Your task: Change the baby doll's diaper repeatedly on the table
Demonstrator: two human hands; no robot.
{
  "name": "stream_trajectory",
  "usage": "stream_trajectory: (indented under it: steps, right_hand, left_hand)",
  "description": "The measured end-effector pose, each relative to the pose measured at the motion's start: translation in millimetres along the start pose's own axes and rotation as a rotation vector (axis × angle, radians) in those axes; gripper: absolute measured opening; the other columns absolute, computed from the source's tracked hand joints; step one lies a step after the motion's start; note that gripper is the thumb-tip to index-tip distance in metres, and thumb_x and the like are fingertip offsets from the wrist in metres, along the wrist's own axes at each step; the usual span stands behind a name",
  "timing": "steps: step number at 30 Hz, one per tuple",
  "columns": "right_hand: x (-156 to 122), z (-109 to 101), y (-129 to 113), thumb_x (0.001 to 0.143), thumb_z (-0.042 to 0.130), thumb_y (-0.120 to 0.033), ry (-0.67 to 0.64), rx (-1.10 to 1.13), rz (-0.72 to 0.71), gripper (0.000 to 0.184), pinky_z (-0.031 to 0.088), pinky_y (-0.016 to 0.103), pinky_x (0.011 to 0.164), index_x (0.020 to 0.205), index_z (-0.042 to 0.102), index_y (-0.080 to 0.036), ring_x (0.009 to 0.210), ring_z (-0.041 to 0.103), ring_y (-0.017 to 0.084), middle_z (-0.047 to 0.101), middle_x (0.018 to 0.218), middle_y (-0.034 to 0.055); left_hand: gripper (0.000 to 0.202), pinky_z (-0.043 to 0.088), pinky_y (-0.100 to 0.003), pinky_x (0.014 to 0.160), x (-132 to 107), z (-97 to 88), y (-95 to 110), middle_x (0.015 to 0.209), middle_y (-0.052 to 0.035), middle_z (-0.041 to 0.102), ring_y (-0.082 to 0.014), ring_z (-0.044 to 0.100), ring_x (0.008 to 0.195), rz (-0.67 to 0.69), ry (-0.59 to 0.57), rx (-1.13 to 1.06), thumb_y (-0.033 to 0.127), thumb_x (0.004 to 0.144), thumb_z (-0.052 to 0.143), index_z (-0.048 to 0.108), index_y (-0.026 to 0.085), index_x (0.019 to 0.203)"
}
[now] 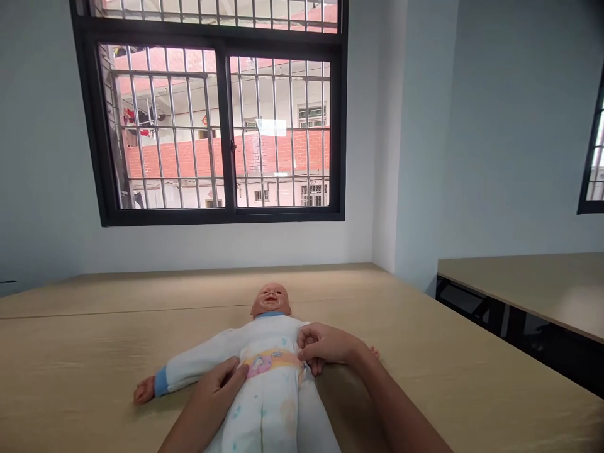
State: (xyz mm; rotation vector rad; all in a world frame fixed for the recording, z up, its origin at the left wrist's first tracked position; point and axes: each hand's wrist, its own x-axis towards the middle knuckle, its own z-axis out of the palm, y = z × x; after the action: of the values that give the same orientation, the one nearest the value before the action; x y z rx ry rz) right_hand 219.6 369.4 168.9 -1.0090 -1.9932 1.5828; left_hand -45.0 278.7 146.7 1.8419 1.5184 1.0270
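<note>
A baby doll lies on its back on a light wooden table, head toward the window. It wears a white sleepsuit with blue cuffs and a pink and yellow patterned waistband across its middle. My left hand rests on the doll's left side of the waist, fingers pinching the edge of the band. My right hand is curled at the other end of the band, fingers pressed together on the fabric. One doll arm stretches out to the left.
A second wooden table stands at the right, separated by a dark gap. A black-framed barred window fills the wall behind, with a brick building outside. Another window edge shows at far right.
</note>
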Motion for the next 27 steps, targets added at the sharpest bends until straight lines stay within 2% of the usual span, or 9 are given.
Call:
stream_trajectory:
  steps: [5,9,15,22,27]
  right_hand:
    - [3.4,2.1,-0.8,0.065,0.064,-0.017,0.021,-0.005,-0.034,0.017,0.036,0.013,0.036,0.077,0.053,-0.017,0.038,0.052,0.007,0.060,0.052,-0.0064]
    - [6.2,3.4,-1.0,0.064,0.066,-0.017,0.037,-0.009,-0.082,0.018,0.030,0.013,0.035,0.078,0.054,-0.017,0.037,0.049,0.006,0.058,0.048,-0.0073]
    - [8.6,6.3,-1.9,0.063,0.070,-0.020,0.062,0.026,-0.101,0.022,0.040,0.016,0.041,0.079,0.054,-0.016,0.041,0.052,0.007,0.061,0.053,-0.0053]
    - [10.2,6.1,-0.6,0.060,0.073,-0.018,0.126,0.046,-0.131,0.026,0.043,0.018,0.045,0.079,0.055,-0.016,0.048,0.056,0.009,0.062,0.056,-0.0049]
    - [6.6,7.0,-6.4,0.060,0.069,-0.017,0.136,0.013,-0.109,0.023,0.043,0.019,0.047,0.079,0.056,-0.016,0.050,0.056,0.009,0.061,0.056,-0.0049]
  left_hand:
    - [0.039,0.033,-0.025,0.063,-0.9,-0.4,-6.8,0.071,0.0034,0.034,-0.0162,0.037,0.069,-0.011,-0.007,-0.065,0.057,0.091,0.036,0.038,0.023,0.072]
    - [0.046,0.032,-0.024,0.060,-5.1,-1.5,-1.7,0.068,0.0044,0.029,-0.0151,0.034,0.067,-0.009,0.092,-0.061,0.064,0.086,0.041,0.030,0.023,0.067]
    - [0.046,0.032,-0.024,0.059,-11.3,-3.3,2.9,0.065,0.0039,0.033,-0.0151,0.036,0.066,0.043,0.174,-0.058,0.061,0.086,0.045,0.031,0.023,0.065]
    - [0.043,0.029,-0.024,0.057,-12.4,-5.3,-1.2,0.064,0.0042,0.030,-0.0144,0.034,0.064,0.069,0.217,-0.020,0.055,0.089,0.044,0.031,0.023,0.063]
    - [0.039,0.032,-0.023,0.059,-12.3,-6.9,0.9,0.066,0.0042,0.041,-0.0153,0.040,0.066,0.060,0.188,-0.059,0.058,0.087,0.046,0.051,0.021,0.074]
